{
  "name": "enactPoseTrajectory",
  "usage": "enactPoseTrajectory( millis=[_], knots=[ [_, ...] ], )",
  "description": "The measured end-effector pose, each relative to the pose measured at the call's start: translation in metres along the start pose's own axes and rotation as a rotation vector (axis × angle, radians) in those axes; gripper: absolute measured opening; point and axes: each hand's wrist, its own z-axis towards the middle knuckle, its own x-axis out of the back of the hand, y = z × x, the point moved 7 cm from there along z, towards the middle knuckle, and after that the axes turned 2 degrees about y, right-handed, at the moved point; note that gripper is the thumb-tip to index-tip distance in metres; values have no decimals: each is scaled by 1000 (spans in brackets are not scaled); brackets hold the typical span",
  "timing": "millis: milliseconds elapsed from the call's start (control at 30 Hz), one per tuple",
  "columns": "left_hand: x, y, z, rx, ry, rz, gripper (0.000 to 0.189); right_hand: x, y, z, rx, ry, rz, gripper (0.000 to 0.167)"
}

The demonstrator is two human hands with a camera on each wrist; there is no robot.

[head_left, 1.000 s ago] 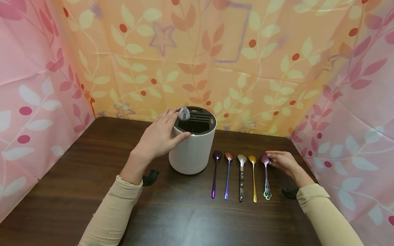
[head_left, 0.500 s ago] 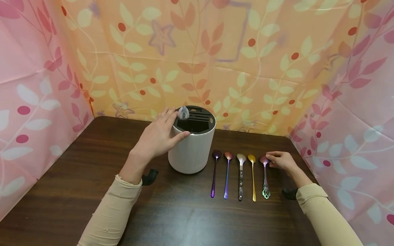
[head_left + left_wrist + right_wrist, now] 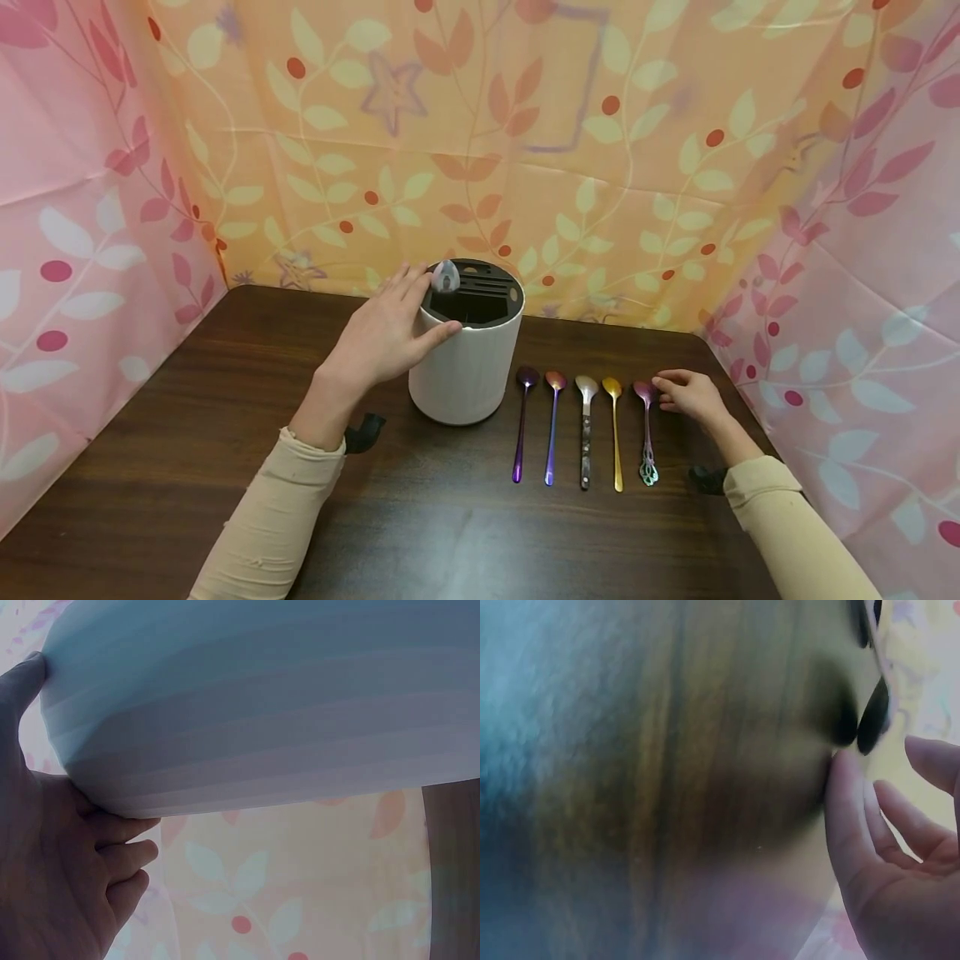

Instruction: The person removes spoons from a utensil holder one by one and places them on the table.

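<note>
My left hand (image 3: pixel 386 333) rests on the upper left side of a white utensil holder (image 3: pixel 461 375), thumb along its near rim and fingers spread behind. In the left wrist view, the thumb and fingers touch the holder's ribbed wall (image 3: pixel 262 712) without curling round it. A pale, glossy oval piece, perhaps a spoon's bowl (image 3: pixel 446 277), stands out of the holder's black slotted insert (image 3: pixel 491 287). My right hand (image 3: pixel 693 395) is at the bowl of the rightmost spoon (image 3: pixel 647 417), pinkish-purple with an ornate handle. In the right wrist view, its fingertips are parted beside the spoon bowl (image 3: pixel 875 716).
Left of that spoon lie a gold spoon (image 3: pixel 617 433), a spoon with a dark speckled handle (image 3: pixel 586 433), a blue-purple spoon (image 3: pixel 552 425) and a dark purple spoon (image 3: pixel 522 425), side by side on the brown table (image 3: pixel 420 533). Patterned cloth (image 3: pixel 480 125) hangs on three sides.
My right fingertips have shifted slightly right, off the ornate spoon's bowl edge. The left hand, the holder and the spoons look unmoved.
</note>
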Motion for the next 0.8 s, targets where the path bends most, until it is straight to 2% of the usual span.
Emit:
enactPoseTrajectory(
  millis=[133,267,367,600,800],
  knots=[
    [-1,0,0,-1,0,2,96,3,-12,-4,54,53,-87,60],
    [-1,-2,0,2,-1,3,97,6,-32,-9,136,135,-182,64],
    [-1,-2,0,2,1,2,97,8,-52,-15,175,203,-186,63],
    [0,-3,-1,0,8,4,97,2,-108,-25,286,324,-22,58],
    [0,-1,0,1,2,1,97,-10,-157,-34,414,350,165,48]
  ],
)
